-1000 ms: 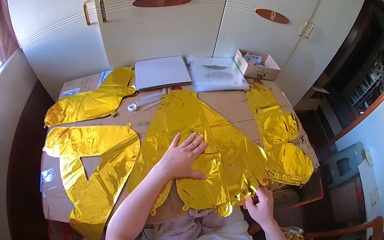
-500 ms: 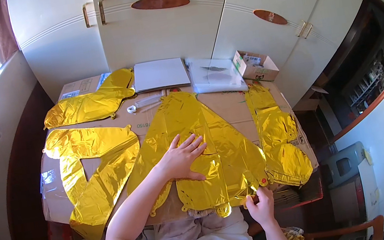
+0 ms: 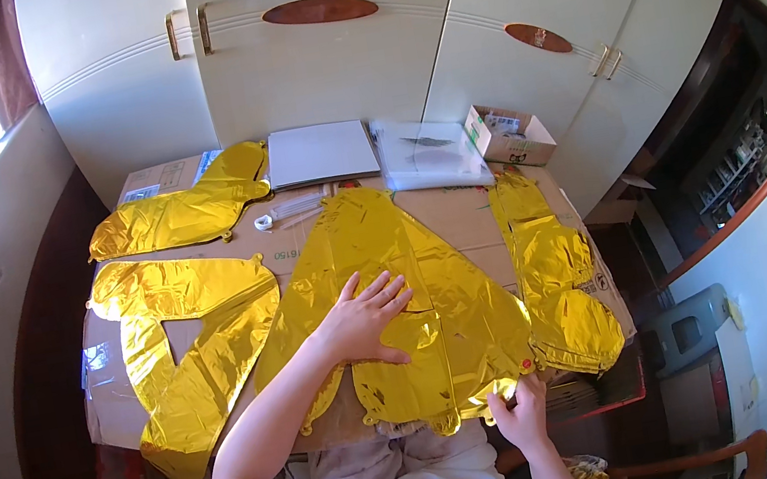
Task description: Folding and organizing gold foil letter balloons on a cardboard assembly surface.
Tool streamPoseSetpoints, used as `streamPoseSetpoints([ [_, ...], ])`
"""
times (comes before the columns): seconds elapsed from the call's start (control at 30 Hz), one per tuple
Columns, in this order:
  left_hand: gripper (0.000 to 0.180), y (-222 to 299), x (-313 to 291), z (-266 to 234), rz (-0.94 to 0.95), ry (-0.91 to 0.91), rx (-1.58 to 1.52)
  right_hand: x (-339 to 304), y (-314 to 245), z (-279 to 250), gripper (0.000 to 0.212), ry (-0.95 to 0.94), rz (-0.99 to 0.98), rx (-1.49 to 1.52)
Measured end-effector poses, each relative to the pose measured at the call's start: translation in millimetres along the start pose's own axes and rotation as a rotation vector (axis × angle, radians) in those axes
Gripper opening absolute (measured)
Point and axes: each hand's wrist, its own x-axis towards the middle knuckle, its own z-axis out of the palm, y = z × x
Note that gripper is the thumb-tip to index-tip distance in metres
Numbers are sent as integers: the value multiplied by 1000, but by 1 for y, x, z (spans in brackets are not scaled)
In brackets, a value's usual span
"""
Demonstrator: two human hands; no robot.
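Note:
A large flat gold foil balloon, creased and without air, lies across the middle of the table. My left hand rests palm down on its centre, fingers spread. At the near right corner my right hand pinches the balloon's edge between thumb and fingers, just below a small red spot; the fingertips are partly hidden by the foil. A second flat gold foil balloon, angular in shape, lies to the left. Behind it is another gold foil balloon. A curvy gold foil balloon lies on the right.
Cardboard covers the table. Along its back stand a white stack of sheets, clear plastic sleeves and a small open carton. A white ribbon roll lies near clear straws. Pale cabinets rise behind.
The foil at the near right corner has shifted and its raised fold lies flatter by my right hand. My left hand stays in place on the balloon.

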Motion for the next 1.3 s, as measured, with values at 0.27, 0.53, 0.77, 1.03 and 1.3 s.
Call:
streamPoseSetpoints([
  [0.27,108,0,-1,-2,0,4,3,14,-28,8,16,-7,-91,131],
  [0.53,107,0,1,-1,-4,-22,20,13,-66,32,20,-162,-336,97],
  [0.77,108,-3,0,1,2,-20,29,13,-44,9,21,-211,-184,380],
  [1.03,109,-1,1,0,1,-2,23,43,-3,15,45,-391,-311,-137],
  [1.3,106,2,1,-4,-4,-11,8,56,-17,19,57,-481,-322,14],
])
